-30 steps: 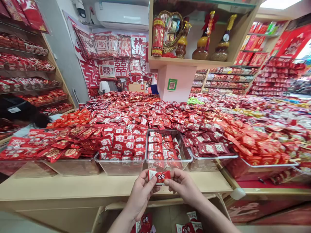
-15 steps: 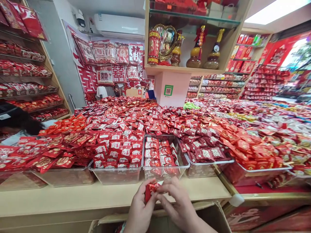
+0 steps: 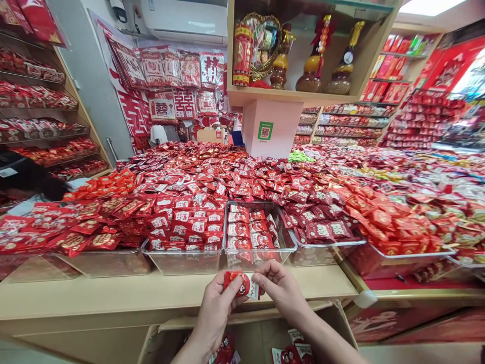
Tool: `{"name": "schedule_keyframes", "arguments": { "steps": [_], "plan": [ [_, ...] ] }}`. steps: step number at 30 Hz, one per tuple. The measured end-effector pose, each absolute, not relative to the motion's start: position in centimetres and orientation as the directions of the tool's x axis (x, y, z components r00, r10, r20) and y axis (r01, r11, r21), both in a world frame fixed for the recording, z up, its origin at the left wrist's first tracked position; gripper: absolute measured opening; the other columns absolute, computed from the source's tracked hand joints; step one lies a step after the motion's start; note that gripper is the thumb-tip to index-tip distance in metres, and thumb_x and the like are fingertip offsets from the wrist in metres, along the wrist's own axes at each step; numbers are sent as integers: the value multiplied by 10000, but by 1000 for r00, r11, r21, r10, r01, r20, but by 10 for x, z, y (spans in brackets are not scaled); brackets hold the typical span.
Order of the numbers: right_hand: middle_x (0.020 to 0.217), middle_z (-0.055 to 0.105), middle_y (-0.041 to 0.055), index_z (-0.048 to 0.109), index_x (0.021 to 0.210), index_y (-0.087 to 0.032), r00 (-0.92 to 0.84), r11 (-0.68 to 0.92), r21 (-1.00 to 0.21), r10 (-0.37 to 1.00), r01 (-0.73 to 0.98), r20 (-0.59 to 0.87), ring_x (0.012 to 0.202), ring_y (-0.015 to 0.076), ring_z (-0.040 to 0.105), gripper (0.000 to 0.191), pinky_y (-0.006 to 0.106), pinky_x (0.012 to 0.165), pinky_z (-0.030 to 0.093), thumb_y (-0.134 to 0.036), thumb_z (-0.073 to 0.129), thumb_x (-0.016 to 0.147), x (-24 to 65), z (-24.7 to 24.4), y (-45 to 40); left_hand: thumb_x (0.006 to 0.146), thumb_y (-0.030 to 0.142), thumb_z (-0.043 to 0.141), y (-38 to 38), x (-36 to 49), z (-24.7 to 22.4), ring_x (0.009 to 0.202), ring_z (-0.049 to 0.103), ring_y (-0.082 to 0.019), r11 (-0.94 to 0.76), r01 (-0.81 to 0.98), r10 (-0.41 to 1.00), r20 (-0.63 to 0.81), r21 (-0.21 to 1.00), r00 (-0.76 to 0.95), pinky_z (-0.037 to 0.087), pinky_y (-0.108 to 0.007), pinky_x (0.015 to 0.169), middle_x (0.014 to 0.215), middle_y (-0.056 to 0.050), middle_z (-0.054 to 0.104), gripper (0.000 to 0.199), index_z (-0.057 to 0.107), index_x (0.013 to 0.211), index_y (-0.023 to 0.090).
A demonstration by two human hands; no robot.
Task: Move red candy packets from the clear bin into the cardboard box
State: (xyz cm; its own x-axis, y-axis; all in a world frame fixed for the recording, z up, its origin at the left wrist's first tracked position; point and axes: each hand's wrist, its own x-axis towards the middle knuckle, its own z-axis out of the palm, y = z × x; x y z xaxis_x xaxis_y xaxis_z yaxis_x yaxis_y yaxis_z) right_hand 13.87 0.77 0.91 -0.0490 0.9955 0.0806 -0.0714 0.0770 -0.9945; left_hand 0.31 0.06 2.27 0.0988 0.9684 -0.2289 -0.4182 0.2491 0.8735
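A small red and white packet with printed figures is held flat above the counter's front edge. My left hand grips its left part, thumb pressed on top over a bit of orange-red wrapping. At the packet's white right end, my right hand is closed in a pinch on the edge. Just beyond both hands stands a clear bin with rows of similar packets. Below my forearms gapes a cardboard box; loose packets lie inside it.
Clear bins heaped with red packets line the counter. Dark red packets and orange-red ones fill bins to the right. A pillar carries a display shelf. At far left, a person's dark-haired head is partly visible.
The packet has turned flatter, showing more of its printed face and white end. My right hand has shifted right to the packet's edge. The view has tipped down, revealing packets in the box.
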Motion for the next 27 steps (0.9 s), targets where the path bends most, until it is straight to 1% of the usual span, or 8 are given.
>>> {"name": "schedule_keyframes", "arguments": {
  "steps": [3, 7, 11, 14, 18, 21, 24, 27],
  "plan": [
    [529, 475, -36, 455, 642, -166, -1, 91, -993, 996, -74, 92, 475, 82, 452, 309, 215, 467, 394, -441, 596, 662, 137, 6, 7, 596, 291, 683, 1, 3, 23, 696, 604, -168, 214, -427, 976, -180, 878, 120, 481, -288, 645, 768, -21, 659, 355, 534, 900, 184],
    [610, 503, -11, 451, 647, -167, -50, 155, -988, 987, 14, 154, 552, 96, 477, 280, 224, 522, 407, -415, 570, 695, 138, 3, 6, 559, 262, 707, 1, 5, 17, 545, 573, -130, 156, -333, 984, -117, 930, 135, 442, -223, 521, 647, 20, 634, 402, 469, 876, 202],
    [712, 522, -6, 444, 849, -181, -129, 182, -982, 974, -43, 186, 629, 102, 495, 266, 226, 572, 404, -361, 580, 708, 141, 7, 4, 530, 235, 718, -1, 8, 11, 567, 563, -121, 123, -265, 973, -64, 957, 221, 411, -193, 532, 626, 17, 632, 371, 467, 801, 198],
    [668, 488, -37, 408, 972, -196, -198, 149, -986, 967, -80, 162, 562, 82, 470, 366, 205, 514, 373, -351, 596, 699, 141, 9, 5, 538, 242, 716, -1, 8, 9, 543, 555, -121, 163, -284, 957, -82, 945, 277, 392, -195, 503, 627, 14, 635, 458, 442, 904, 215],
    [623, 454, -63, 405, 873, -205, -245, 75, -988, 964, -135, 107, 495, 54, 431, 293, 164, 435, 345, -361, 588, 705, 141, 7, 5, 610, 296, 678, 0, 7, 8, 460, 512, -109, 144, -324, 967, -63, 935, 248, 345, -181, 430, 526, 43, 585, 456, 410, 969, 215],
    [643, 456, -57, 401, 782, -200, -255, 35, -993, 965, -110, 62, 460, 49, 418, 262, 137, 344, 326, -371, 583, 701, 144, 9, 3, 629, 326, 664, 1, 6, 8, 452, 507, -111, 112, -326, 972, -36, 939, 232, 347, -187, 425, 520, 40, 580, 475, 399, 1006, 212],
    [628, 494, -34, 468, 772, -178, -182, 113, -993, 976, -27, 116, 481, 76, 471, 230, 166, 365, 392, -369, 574, 700, 156, 24, 14, 685, 375, 600, 4, 3, 6, 465, 503, -107, 90, -324, 979, -24, 942, 203, 345, -187, 420, 569, 17, 596, 441, 391, 1032, 201],
    [645, 571, 11, 539, 844, -155, 53, 228, -963, 970, 144, 237, 526, 116, 544, 221, 234, 485, 473, -344, 530, 728, 173, 52, 47, 688, 390, 588, 8, 0, 1, 504, 515, -109, 97, -313, 983, -43, 945, 176, 342, -184, 424, 623, 2, 596, 389, 428, 981, 189]
  ]
}}
